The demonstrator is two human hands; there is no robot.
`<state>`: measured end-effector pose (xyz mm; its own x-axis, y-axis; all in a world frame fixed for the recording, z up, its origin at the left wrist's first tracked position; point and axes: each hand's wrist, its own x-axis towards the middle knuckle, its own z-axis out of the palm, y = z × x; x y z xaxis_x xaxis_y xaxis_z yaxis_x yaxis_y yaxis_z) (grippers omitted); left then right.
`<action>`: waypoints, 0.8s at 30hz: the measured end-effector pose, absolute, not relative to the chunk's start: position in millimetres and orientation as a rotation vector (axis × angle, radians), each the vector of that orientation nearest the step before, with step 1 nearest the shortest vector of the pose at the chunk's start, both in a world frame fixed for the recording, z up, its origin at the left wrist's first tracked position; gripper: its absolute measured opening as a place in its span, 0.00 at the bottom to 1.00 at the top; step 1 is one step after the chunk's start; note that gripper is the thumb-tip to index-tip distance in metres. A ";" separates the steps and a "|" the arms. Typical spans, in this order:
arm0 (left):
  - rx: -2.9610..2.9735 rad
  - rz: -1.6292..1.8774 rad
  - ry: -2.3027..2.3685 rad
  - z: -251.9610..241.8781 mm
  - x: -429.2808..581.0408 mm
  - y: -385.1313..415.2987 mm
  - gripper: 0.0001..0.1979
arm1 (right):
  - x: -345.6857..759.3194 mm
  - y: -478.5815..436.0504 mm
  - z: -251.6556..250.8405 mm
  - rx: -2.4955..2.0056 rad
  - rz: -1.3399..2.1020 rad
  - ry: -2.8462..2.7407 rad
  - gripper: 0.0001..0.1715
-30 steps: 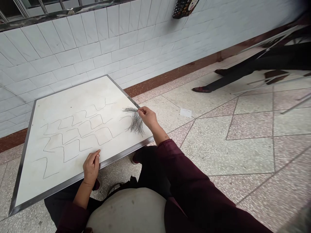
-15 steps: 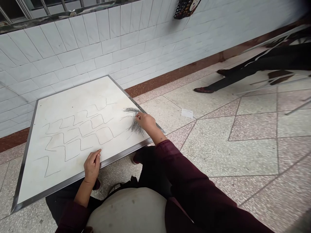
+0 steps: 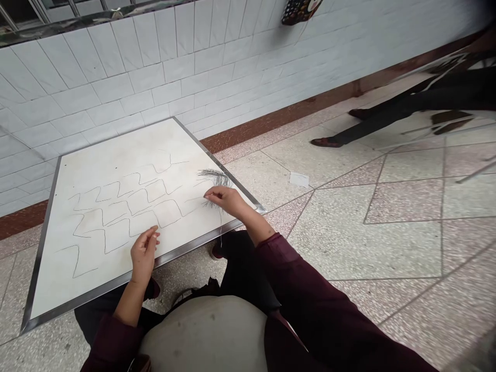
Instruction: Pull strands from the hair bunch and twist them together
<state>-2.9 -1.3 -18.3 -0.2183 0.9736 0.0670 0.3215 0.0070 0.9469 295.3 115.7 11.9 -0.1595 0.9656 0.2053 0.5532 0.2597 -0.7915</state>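
My right hand [image 3: 225,199] is in a pinch above the right part of a white board [image 3: 147,139]. A faint thin dark strand leads to its fingertips. Partly behind this hand lies a bunch of thin dark strands [image 3: 214,174], its ends fanned out. Near the board's front edge, my left hand [image 3: 143,253] has thumb and fingers drawn together; anything between them is too small to make out. Bent, wavy dark strands [image 3: 129,201] lie in staggered rows across the board. A pale thread [image 3: 221,227] hangs over the front edge below my right hand.
A metal rim [image 3: 93,298] borders the board. Beyond it stands a white tiled wall [image 3: 116,101]. A white paper piece [image 3: 299,179] lies on the speckled floor. At the right are another person's legs [image 3: 372,124] and metal chair legs. A dark patterned bag [image 3: 296,11] hangs on the wall.
My right hand has moved slightly left and towards me, off the bunch, uncovering more of it. My left hand has shifted a little further onto the board.
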 end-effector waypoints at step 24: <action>1.407 0.721 1.194 60.0 18.5 4.4 0.23 | 231.1 58.3 35.2 -0.635 0.799 -2.293 0.13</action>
<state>18.5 4.4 60.0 0.3063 0.9326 -0.1911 0.2651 0.1093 0.9580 231.1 58.3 35.2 -0.6913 0.6056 0.3941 0.2297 0.7014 -0.6747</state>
